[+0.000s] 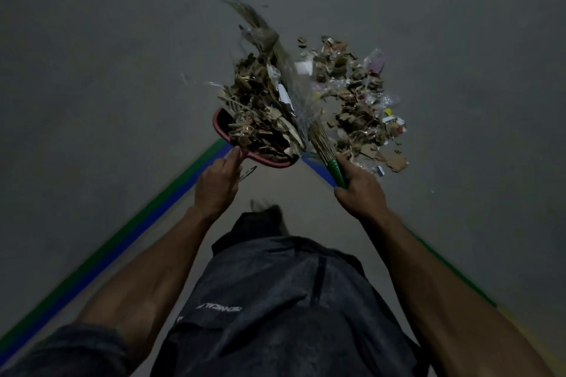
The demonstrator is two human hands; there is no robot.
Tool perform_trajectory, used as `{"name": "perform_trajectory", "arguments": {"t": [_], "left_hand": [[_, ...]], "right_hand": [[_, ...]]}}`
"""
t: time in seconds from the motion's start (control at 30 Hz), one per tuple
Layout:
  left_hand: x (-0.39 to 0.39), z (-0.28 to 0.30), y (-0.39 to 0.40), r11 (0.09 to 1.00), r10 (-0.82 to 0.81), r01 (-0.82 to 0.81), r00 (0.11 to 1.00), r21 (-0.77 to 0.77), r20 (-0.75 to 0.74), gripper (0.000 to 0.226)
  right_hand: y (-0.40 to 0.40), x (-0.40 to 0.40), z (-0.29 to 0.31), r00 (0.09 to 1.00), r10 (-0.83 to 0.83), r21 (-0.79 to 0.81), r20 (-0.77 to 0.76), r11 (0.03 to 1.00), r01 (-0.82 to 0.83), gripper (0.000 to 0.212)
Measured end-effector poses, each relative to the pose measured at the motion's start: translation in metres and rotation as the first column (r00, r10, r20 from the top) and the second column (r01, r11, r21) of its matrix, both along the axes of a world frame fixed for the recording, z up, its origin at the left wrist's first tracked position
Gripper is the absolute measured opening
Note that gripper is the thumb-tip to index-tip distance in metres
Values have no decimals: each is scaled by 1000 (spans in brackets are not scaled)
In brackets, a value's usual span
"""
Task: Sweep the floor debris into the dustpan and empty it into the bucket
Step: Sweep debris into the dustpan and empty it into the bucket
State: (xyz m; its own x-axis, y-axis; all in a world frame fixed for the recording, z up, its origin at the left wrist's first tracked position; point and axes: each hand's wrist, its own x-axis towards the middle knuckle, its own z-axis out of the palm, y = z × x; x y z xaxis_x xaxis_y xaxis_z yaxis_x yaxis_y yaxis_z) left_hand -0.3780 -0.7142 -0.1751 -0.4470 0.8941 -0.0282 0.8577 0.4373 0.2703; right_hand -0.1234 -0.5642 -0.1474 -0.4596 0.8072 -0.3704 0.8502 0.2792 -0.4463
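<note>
Left hand: the left hand (216, 185) grips the handle end of the red dustpan (226, 128), fingers curled round it and the forefinger laid straight along the near rim.
Right hand: the right hand (358, 190) is clamped round the green handle (335, 171) of the grass broom (320, 139), thumb side toward the bristles.
Dustpan: it sits just ahead of the left hand, low over the grey floor (92, 70); whether it touches the floor cannot be told. Its mouth opens away from the person and up-right, toward the broom.
Dustpan load: a heap of dry leaves and paper scraps (260, 113) fills the pan and spills past its far lip.
Broom axis: the long axis runs from the right hand up and to the left, crossing the right edge of the pan; the bristle tips (248, 17) are blurred, beyond the heap.
Floor debris: a loose pile of cardboard bits, wrappers and plastic (364, 101) lies on the floor just right of the broom, apart from the pan.
Floor markings: green and blue tape lines (147, 214) converge near the hands.
Person: dark trousers (275, 300) fill the lower centre.
</note>
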Motion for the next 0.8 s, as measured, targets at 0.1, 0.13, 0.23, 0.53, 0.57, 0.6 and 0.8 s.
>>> {"name": "perform_trajectory", "arguments": {"t": [0.1,0.13,0.23,0.53,0.57,0.6,0.8], "left_hand": [[35,0,-47,995,95,-95,995,16,-4,49],[49,0,-63,991,131,-130,991,20,-12,50],[85,2,-114,970,242,-242,970,2,7,52],[181,31,-281,842,535,-538,841,27,76,54],[190,32,-301,823,564,-568,822,26,79,55],[199,34,-320,802,593,-597,801,26,89,56],[240,36,-439,659,746,-752,652,-3,135,56]], "right_hand": [[-26,19,2,994,111,33,4,993,-111,85],[-35,25,3,988,155,45,6,987,-155,84],[-63,45,9,967,255,45,2,966,-255,81],[-176,70,35,845,534,-1,-6,845,-534,82],[-190,69,35,824,566,-5,-3,824,-566,82],[-204,67,34,804,595,-11,-3,804,-595,83],[-302,52,23,675,736,-29,-49,674,-738,83]]}}
